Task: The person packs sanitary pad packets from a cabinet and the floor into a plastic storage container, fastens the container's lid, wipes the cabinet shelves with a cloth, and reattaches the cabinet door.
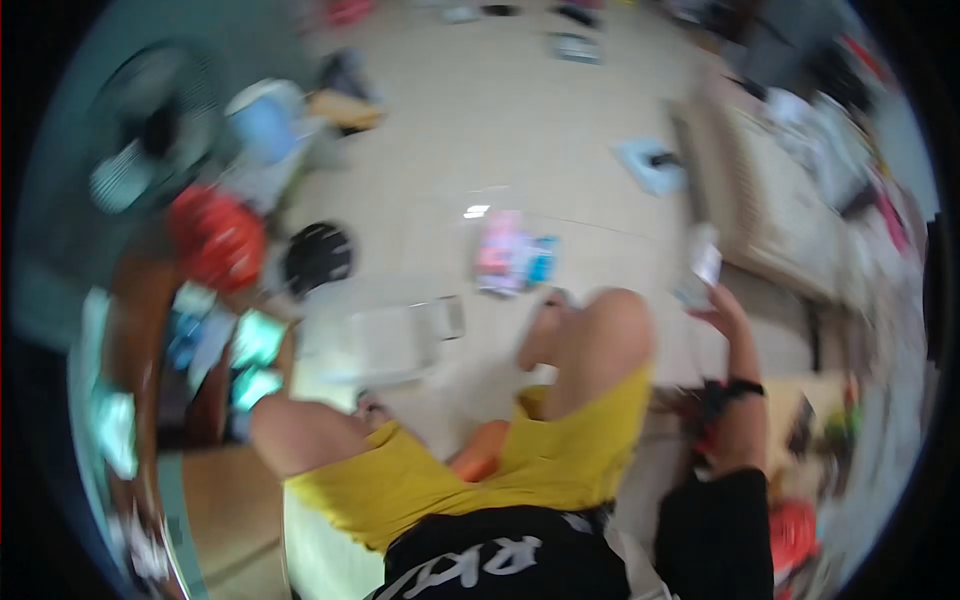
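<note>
Currently gripping blurred white item (706, 257) by its lower end in partly closed right hand (728, 312), near front edge of cream couch (765, 190), right of pink packet (498, 245) on floor (420, 170); can't tell state of left hand, out of view.

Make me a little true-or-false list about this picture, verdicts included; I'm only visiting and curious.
1. The right hand has a pale item at its fingertips. True, though blur hides what it is.
2. The left hand shows too. False: it is out of view.
3. A dark wristband is on the right wrist. True.
4. The shorts are black. False: they are yellow.
5. A red plastic bag appears below the fan. True.
6. The pink and purple bundle sits on that bag. False: it lies on the floor.
</note>
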Motion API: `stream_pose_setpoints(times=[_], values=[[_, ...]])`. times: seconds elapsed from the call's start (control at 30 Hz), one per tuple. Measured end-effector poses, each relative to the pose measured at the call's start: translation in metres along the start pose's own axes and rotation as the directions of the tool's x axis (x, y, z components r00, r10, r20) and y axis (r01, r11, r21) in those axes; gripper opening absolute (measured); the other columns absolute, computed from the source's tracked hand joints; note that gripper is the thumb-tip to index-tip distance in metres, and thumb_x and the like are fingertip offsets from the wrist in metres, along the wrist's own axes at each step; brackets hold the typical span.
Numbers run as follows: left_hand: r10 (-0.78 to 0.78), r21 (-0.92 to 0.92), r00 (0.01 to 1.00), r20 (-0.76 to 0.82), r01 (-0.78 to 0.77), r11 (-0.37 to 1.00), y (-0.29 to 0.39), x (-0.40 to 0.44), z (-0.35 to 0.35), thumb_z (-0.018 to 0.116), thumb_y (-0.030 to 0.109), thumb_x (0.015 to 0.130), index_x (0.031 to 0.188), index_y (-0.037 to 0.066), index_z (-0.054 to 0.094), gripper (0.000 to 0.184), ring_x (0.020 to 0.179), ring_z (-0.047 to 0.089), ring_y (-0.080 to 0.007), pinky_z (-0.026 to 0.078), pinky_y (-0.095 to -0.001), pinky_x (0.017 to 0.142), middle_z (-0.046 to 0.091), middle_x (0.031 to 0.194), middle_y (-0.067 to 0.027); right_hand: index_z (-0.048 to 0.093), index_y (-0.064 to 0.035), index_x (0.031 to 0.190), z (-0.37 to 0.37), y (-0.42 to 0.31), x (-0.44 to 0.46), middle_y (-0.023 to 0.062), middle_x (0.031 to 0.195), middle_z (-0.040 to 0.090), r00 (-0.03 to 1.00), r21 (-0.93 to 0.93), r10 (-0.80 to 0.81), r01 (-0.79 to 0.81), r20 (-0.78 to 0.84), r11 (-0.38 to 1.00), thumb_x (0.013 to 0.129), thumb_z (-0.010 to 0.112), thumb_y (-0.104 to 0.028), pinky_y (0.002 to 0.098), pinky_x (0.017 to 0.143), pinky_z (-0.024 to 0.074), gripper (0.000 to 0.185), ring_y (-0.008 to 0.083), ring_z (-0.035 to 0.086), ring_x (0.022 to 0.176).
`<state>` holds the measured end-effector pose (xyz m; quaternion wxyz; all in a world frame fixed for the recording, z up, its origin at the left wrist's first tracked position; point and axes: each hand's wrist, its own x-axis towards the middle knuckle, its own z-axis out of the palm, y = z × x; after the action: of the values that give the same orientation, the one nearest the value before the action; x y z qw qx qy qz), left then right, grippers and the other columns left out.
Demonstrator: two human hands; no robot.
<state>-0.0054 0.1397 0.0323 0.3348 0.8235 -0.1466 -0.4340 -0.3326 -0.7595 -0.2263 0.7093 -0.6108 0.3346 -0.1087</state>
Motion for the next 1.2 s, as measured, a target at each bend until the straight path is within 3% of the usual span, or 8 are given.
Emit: stream_pose_setpoints(times=[0.17, 0.37, 0.4, 0.43, 0.5, 0.77, 1.0, 1.2], values=[[-0.283, -0.128, 0.959, -0.027, 0.277, 0.952, -0.002, -0.134, 0.002, 0.061, 0.042, 0.090, 0.133, 0.010, 0.055, 0.054, 0.100, 0.064, -0.0220, 0.047, -0.0377, 0.094, 0.066, 0.118, -0.0080, 0.049, -0.0098, 0.137, 0.049, 0.027, 0.052, 0.0074, 0.114, 0.062, 0.902, -0.551, 0.405, -0.416, -0.150, 0.724, 0.092, 0.063, -0.032, 0.0359, 0.054, 0.0582, 0.052, 0.0227, 0.066, 0.082], [-0.645, -0.249, 0.745, -0.169, 0.601, 0.759, -0.014, -0.100, -0.087, 0.060, 0.045, 0.091, 0.131, 0.014, 0.060, 0.050, 0.096, 0.066, -0.0193, 0.048, -0.0360, 0.092, 0.071, 0.112, -0.0045, 0.044, -0.0098, 0.140, 0.070, 0.084, 0.103, 0.0081, 0.121, 0.058, 0.856, -0.506, 0.507, -0.483, -0.101, 0.714, 0.091, 0.063, -0.030, 0.0304, 0.064, 0.0525, 0.056, 0.0207, 0.060, 0.094], [-0.769, 0.452, 0.639, 0.022, 0.680, 0.577, -0.044, -0.002, -0.097, 0.056, 0.042, 0.096, 0.133, 0.011, 0.056, 0.048, 0.113, 0.061, -0.0222, 0.045, -0.0356, 0.100, 0.058, 0.134, -0.0068, 0.043, -0.0099, 0.140, 0.070, 0.091, 0.112, 0.0083, 0.122, 0.057, 0.853, -0.507, 0.513, -0.486, -0.096, 0.712, 0.091, 0.063, -0.030, 0.0309, 0.066, 0.0518, 0.057, 0.0211, 0.060, 0.096], [-0.448, 0.647, 0.883, -0.143, 0.426, 0.633, -0.096, 0.024, -0.109, 0.055, 0.043, 0.095, 0.127, 0.009, 0.059, 0.047, 0.111, 0.062, -0.0298, 0.048, -0.0404, 0.096, 0.064, 0.126, -0.0114, 0.042, -0.0101, 0.141, 0.071, 0.095, 0.117, 0.0084, 0.123, 0.056, 0.852, -0.507, 0.516, -0.486, -0.093, 0.712, 0.091, 0.063, -0.031, 0.0313, 0.067, 0.0511, 0.059, 0.0214, 0.059, 0.097], [-0.224, 0.762, 0.951, -0.214, 0.306, 0.570, -0.099, 0.106, -0.116, 0.056, 0.043, 0.095, 0.125, 0.011, 0.061, 0.043, 0.095, 0.066, -0.0286, 0.049, -0.0430, 0.080, 0.067, 0.107, -0.0156, 0.039, -0.0104, 0.142, 0.065, 0.102, 0.126, 0.0087, 0.126, 0.054, 0.842, -0.519, 0.531, -0.496, -0.092, 0.696, 0.090, 0.064, -0.033, 0.0322, 0.071, 0.0497, 0.061, 0.0220, 0.057, 0.101], [-0.218, 0.317, 0.595, -0.774, 0.661, 0.681, -0.211, 0.195, -0.177, 0.060, 0.028, 0.088, 0.105, 0.005, 0.067, 0.029, 0.103, 0.064, -0.0338, 0.051, -0.0407, 0.088, 0.069, 0.107, -0.0162, 0.030, -0.0118, 0.147, 0.050, 0.119, 0.143, 0.0098, 0.136, 0.046, 0.834, -0.507, 0.529, -0.527, -0.156, 0.682, 0.088, 0.066, -0.038, 0.0356, 0.084, 0.0442, 0.074, 0.0245, 0.050, 0.114], [0.128, 0.524, 0.810, -0.572, 0.241, 0.817, -0.155, 0.221, -0.116, 0.064, 0.007, 0.085, 0.104, 0.003, 0.065, 0.019, 0.085, 0.065, -0.0271, 0.051, -0.0399, 0.077, 0.063, 0.087, -0.0114, 0.022, -0.0130, 0.152, 0.028, 0.077, 0.138, 0.0107, 0.145, 0.039, 0.837, -0.506, 0.511, -0.532, -0.195, 0.679, 0.087, 0.068, -0.043, 0.0387, 0.095, 0.0393, 0.085, 0.0266, 0.044, 0.125], [0.297, 0.760, 0.851, -0.433, 0.168, 0.627, -0.215, 0.271, -0.081, 0.073, 0.014, 0.078, 0.136, 0.013, 0.051, 0.062, 0.122, 0.053, -0.0329, 0.048, -0.0389, 0.097, 0.050, 0.137, -0.0140, 0.015, -0.0140, 0.155, 0.054, -0.052, 0.134, 0.0115, 0.153, 0.033, 0.887, -0.530, 0.455, -0.424, -0.078, 0.734, 0.085, 0.069, -0.048, 0.0413, 0.105, 0.0351, 0.095, 0.0285, 0.039, 0.135]])
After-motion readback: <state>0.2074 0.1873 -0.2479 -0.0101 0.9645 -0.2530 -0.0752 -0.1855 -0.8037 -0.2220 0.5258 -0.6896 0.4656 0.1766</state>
